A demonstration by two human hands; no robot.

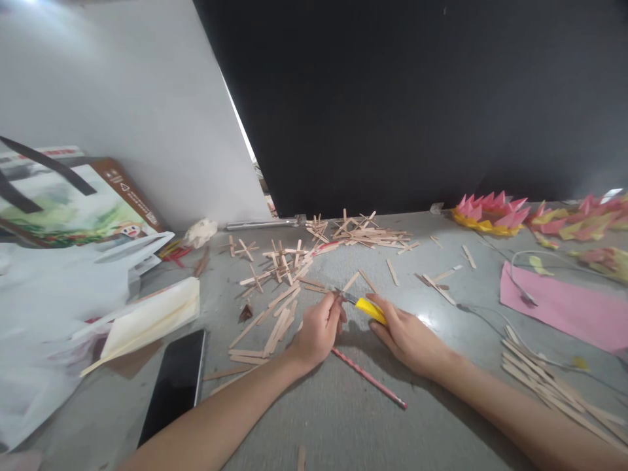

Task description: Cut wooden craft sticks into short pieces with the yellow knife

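Observation:
My right hand (400,330) is closed round the yellow handle of a utility knife (371,311), its metal blade pointing left. Close to the blade tip, my left hand (318,327) is pinched together; what sits between its fingertips is too small to make out. A red patterned pencil (370,377) lies on the grey table just below my hands. Wooden sticks (284,320) lie loose beside my left hand, and a large heap of sticks (370,235) is farther back.
A black phone (174,379), an open notebook (152,320) and a printed bag (108,203) are at left. Pink paper (564,307), a white cable (517,278), folded paper pieces (490,214) and more sticks (544,379) lie at right. A black panel (417,98) stands behind.

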